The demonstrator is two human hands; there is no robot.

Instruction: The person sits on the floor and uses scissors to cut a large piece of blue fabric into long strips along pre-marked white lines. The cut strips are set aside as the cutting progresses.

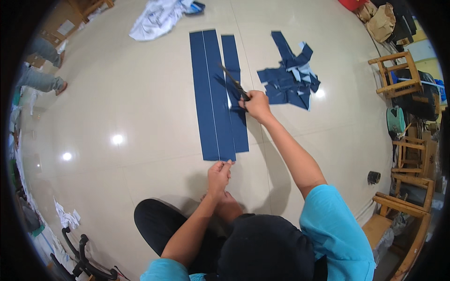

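Note:
A long navy fabric strip [205, 107] lies on the floor in front of me, with a thin white line running down its length. My left hand [219, 177] pinches its near edge between thumb and fingers. In my right hand [257, 105] is a pair of dark scissors [237, 86], held over the right side of the strip with the blades pointing away and to the left. A narrower navy strip [240, 133] lies along the right, partly covered by my hand and the scissors. Around the scissors the cloth is creased, and a small white patch shows there.
Crumpled navy and pale blue scraps [287, 84] lie to the right of the strips. A white bag [154, 18] is at the far side. Wooden stools [398, 77] and a black roll [373, 177] stand along the right. Another person's legs [40, 77] show at far left.

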